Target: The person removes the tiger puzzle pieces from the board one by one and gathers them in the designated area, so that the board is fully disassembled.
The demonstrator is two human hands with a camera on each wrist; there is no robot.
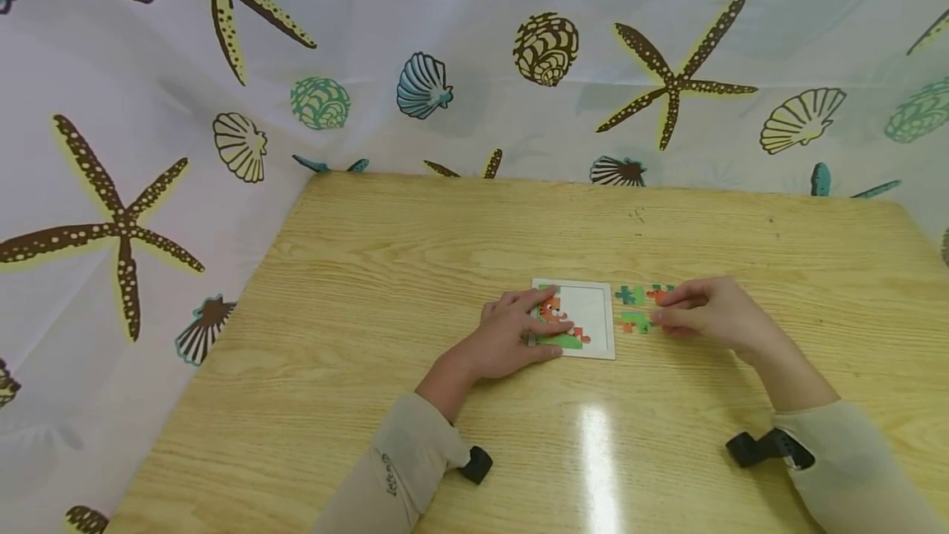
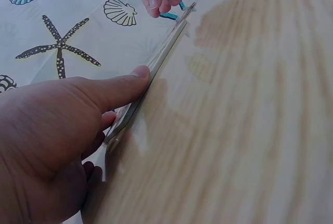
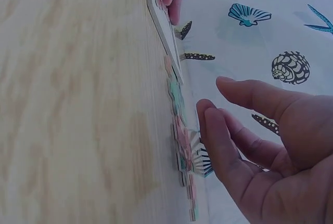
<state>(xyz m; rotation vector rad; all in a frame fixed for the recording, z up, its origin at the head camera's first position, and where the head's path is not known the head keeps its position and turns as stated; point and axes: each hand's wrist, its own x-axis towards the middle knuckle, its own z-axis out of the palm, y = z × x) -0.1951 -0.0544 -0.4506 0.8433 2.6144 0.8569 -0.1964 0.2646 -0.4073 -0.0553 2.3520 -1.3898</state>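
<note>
From the head, we see our left hand [image 1: 507,336] spread out flat over the left side of a small white puzzle board [image 1: 610,328]. Its fingers reach apart and rest on the board and the bits in it, and they are not curled round anything. The board lies on the wooden desk [image 1: 371,287]. In it we see an orange animal face [image 1: 552,309] at the left and a green strip [image 1: 567,342] low down; the right part is plain white. Just to the right of the board lie loose pieces [image 1: 634,320], green and orange. Our right hand [image 1: 712,311] is over the far end of them, with thumb and finger pointing at the board. We can't tell from here if its tips touch a piece.

From the left wrist, we see our left thumb lying on the edge of the board. Our right hand is past the far end.

From the right wrist, we see a gap between our right thumb and bent fingers, with nothing in it. The loose pieces lie in a line beside that hand, and the board is farther off, under our left fingers.
</note>
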